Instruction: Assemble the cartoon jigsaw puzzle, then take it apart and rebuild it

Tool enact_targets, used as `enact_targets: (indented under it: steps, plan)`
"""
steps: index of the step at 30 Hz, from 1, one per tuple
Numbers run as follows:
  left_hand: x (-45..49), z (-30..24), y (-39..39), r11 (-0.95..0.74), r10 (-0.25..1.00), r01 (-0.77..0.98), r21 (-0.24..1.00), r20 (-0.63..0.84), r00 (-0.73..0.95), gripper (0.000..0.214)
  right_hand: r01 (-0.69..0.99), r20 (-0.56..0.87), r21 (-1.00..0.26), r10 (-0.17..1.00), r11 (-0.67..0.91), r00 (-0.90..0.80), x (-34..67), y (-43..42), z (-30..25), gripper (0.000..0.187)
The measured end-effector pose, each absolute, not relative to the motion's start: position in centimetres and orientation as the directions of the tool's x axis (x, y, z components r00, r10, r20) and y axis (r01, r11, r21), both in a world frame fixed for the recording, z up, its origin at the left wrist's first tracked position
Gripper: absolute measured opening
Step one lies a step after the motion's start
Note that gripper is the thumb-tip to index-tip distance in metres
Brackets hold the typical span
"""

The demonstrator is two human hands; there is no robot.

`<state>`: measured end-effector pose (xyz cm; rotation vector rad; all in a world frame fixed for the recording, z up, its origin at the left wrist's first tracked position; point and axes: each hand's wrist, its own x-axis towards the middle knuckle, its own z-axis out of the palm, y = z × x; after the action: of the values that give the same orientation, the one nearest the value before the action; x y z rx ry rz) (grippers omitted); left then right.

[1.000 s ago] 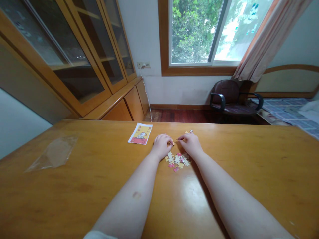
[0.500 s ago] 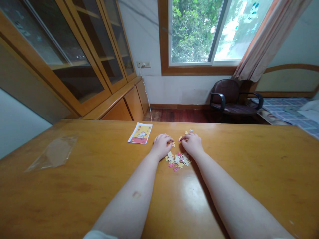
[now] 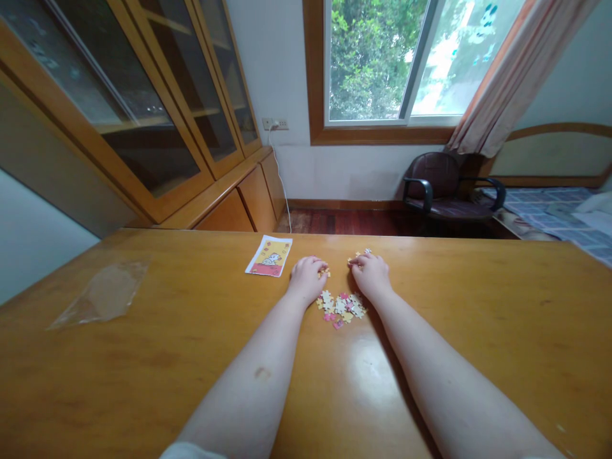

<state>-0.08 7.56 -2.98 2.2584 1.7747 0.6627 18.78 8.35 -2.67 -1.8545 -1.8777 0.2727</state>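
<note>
Both my hands rest on a wooden table [image 3: 143, 357], past a small heap of loose jigsaw pieces [image 3: 342, 306] in white, yellow and pink. My left hand [image 3: 308, 277] has its fingers curled, and a small yellowish puzzle piece [image 3: 324, 273] shows at its fingertips. My right hand [image 3: 370, 273] is curled too, fingertips on a few pieces [image 3: 359, 256] near the table's far edge. What each hand pinches is too small to name surely. A picture card [image 3: 268, 256] with a yellow and red cartoon lies left of my left hand.
A crumpled clear plastic bag [image 3: 102, 293] lies on the table's left side. Glass-door wooden cabinets [image 3: 143, 115] line the left wall. Beyond the table stand a dark armchair [image 3: 442, 188], a window with a curtain [image 3: 507, 76], and a bed [image 3: 559, 210].
My hands, fingertips almost touching a second ago, have drawn apart. The right hand slid right and away to the far pieces; the left hand shifted slightly left.
</note>
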Motion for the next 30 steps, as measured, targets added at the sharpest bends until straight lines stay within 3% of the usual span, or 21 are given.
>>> enact_targets:
  steps: [6, 12, 17, 23, 26, 30]
  plan:
    - [-0.3, -3.0, 7.5, -0.125, 0.984, 0.892, 0.434, 0.167, 0.057, 0.042, 0.842, 0.198, -0.538, 0.976, 0.032, 0.089, 19.1, 8.6, -3.0, 0.034]
    - [-0.4, -3.0, 7.8, -0.057, 0.998, 0.861, 0.506, 0.031, 0.048, 0.062, 0.743, 0.151, -0.668, 0.97, -0.04, 0.188, 19.9, 9.1, -3.0, 0.037]
    - [-0.3, -3.1, 7.9, -0.086, 0.995, 0.874, 0.478, -0.005, 0.101, 0.066, 0.841, 0.115, -0.537, 0.981, -0.073, 0.158, 19.3, 9.1, -3.4, 0.042]
    - [-0.2, -3.7, 7.7, -0.104, 0.994, 0.927, 0.359, 0.025, 0.102, 0.074, 0.934, 0.056, -0.346, 0.991, -0.092, 0.119, 19.0, 8.9, -4.0, 0.081]
    - [-0.4, -3.9, 7.8, -0.031, 0.999, 0.936, 0.351, 0.032, 0.021, 0.074, 0.952, 0.025, -0.301, 0.998, -0.052, 0.063, 19.2, 8.9, -4.2, 0.077]
    - [-0.5, -3.9, 7.9, -0.051, 0.999, 0.94, 0.338, 0.027, 0.045, 0.069, 0.963, 0.017, -0.268, 1.0, -0.016, 0.021, 19.2, 8.8, -4.3, 0.07]
